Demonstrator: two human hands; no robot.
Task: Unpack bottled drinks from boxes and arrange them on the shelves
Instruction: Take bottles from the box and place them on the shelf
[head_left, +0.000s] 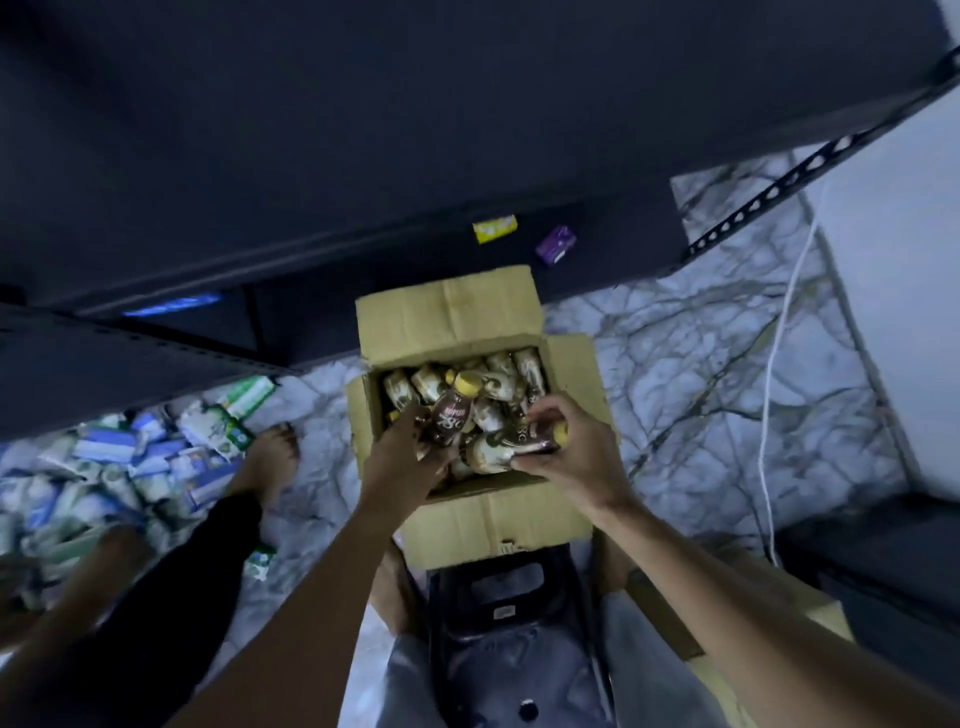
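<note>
Forearms nearest me lead to my hands: my left hand (402, 460) curls round an upright bottle (453, 410) with a yellow cap, and my right hand (574, 454) grips a sideways bottle (511, 444) by its body. Both bottles sit low in the open cardboard box (452, 312), touching the loose ones packed there. I'd lift these 2 straight up past the flaps, gripping firmly, then turn the sideways one upright before reaching for the dark shelf (363, 156) beyond.
</note>
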